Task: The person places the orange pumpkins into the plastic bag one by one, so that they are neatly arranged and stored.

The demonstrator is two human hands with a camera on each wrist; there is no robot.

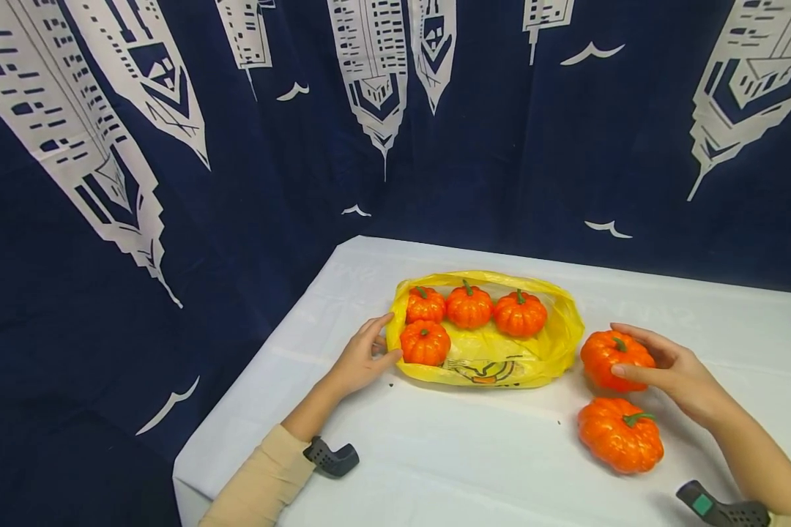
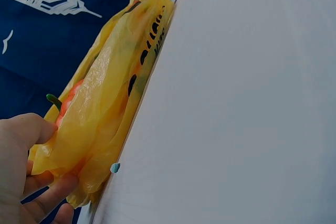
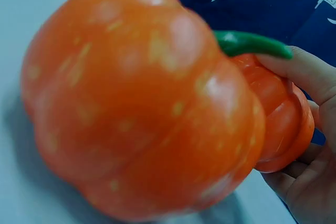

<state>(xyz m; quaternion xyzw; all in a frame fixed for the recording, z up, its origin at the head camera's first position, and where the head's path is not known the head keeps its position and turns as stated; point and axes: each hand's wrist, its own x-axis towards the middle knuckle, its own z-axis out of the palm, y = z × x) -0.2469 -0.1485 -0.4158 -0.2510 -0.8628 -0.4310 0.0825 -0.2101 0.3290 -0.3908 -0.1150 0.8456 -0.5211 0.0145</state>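
A yellow plastic bag [image 1: 481, 372] lies with its mouth spread wide, and several small orange pumpkins with green stems, one of them the front-left pumpkin [image 1: 425, 342], sit inside it. My left hand [image 1: 361, 359] holds the bag's left end; in the left wrist view the thumb is at the rim and the fingers are against the outside of the plastic. To the right of the bag, my right hand [image 1: 682, 380] grips a pumpkin [image 1: 606, 355] between thumb and fingers. Another pumpkin [image 1: 619, 438] lies on its side just in front and fills much of the right wrist view.
A white cloth [image 1: 448, 454] covers the table, whose left edge runs diagonally past the left forearm. Behind hangs a dark blue curtain [image 1: 474, 168] with white buildings and birds. Each wrist wears a dark device, such as the left wrist mount [image 1: 332, 457].
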